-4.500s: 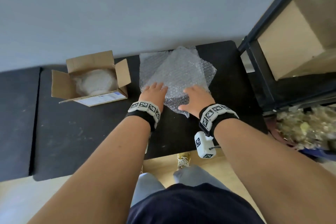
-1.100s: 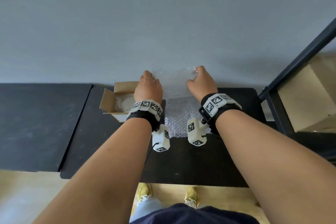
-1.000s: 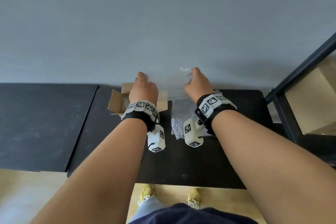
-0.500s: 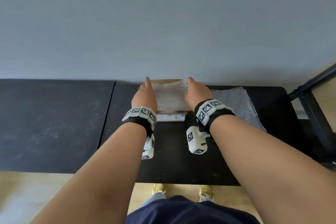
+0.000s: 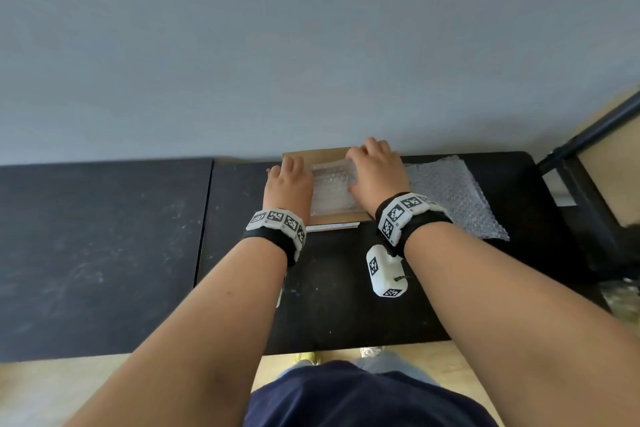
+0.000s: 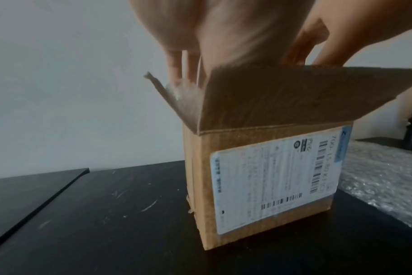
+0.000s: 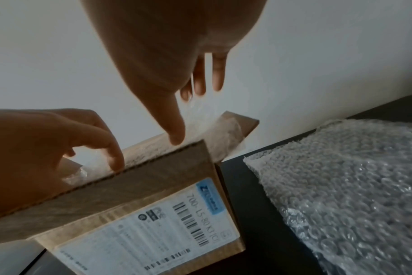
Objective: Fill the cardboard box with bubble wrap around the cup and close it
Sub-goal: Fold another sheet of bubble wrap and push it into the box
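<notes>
A small cardboard box (image 5: 337,218) with a white shipping label stands on the black table, its flaps open. A sheet of bubble wrap (image 5: 333,187) lies across its mouth and sinks inside. My left hand (image 5: 289,180) presses the sheet's left side, fingers (image 6: 181,74) straight and reaching down behind the side flap. On the right side, my right hand (image 5: 375,166) pushes with straight fingers and its thumb (image 7: 175,134) at the front flap's edge. The wrap (image 7: 212,126) bulges between both hands. The cup is hidden under it.
A spare pile of bubble wrap (image 5: 453,198) lies flat on the table (image 5: 346,305) just right of the box, also seen as spare wrap (image 7: 353,186). A second black tabletop (image 5: 104,246) adjoins on the left. A black shelf frame (image 5: 581,198) stands at the right edge. The grey wall is directly behind.
Both hands lifted a sheet off the pile, carried it left over the box and lowered it. Since half a second ago the sheet has sunk deeper and the right hand has slid farther forward.
</notes>
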Demonstrator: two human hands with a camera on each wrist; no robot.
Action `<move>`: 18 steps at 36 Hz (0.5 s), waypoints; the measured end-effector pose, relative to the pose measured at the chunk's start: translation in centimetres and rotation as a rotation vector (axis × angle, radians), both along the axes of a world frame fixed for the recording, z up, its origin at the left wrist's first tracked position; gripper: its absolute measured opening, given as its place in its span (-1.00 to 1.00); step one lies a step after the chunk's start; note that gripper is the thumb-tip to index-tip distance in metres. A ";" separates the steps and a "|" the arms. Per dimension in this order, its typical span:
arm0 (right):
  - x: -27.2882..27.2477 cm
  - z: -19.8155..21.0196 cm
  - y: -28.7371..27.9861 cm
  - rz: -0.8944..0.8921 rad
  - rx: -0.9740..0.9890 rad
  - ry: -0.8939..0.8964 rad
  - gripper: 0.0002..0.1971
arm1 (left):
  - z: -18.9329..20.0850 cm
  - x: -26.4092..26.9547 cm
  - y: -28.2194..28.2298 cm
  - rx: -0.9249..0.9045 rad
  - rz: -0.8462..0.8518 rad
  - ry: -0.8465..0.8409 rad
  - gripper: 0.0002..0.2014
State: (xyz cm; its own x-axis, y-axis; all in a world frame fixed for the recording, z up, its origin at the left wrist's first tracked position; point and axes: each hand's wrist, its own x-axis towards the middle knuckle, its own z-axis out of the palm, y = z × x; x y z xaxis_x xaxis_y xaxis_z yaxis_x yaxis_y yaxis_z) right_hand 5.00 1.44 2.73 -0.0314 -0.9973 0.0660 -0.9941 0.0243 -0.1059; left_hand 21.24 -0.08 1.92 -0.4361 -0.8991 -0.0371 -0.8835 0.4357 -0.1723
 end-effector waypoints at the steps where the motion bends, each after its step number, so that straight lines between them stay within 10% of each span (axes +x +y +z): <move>1: -0.2 0.1 -0.1 0.033 0.036 -0.004 -0.64 | 0.0 -0.1 0.0 -0.014 -0.025 -0.029 -0.66; 18: 0.9 0.5 -0.6 0.143 0.403 0.241 -0.67 | 0.3 -0.3 -0.1 0.227 -0.027 -0.191 -0.76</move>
State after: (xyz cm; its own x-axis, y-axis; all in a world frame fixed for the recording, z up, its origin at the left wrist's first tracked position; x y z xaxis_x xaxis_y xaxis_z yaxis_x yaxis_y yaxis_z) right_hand 5.90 0.83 3.20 0.0760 -0.9381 -0.3378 -0.9856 -0.1220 0.1171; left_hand 20.93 -0.19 2.23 -0.4255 -0.8466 -0.3199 -0.8320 0.5050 -0.2298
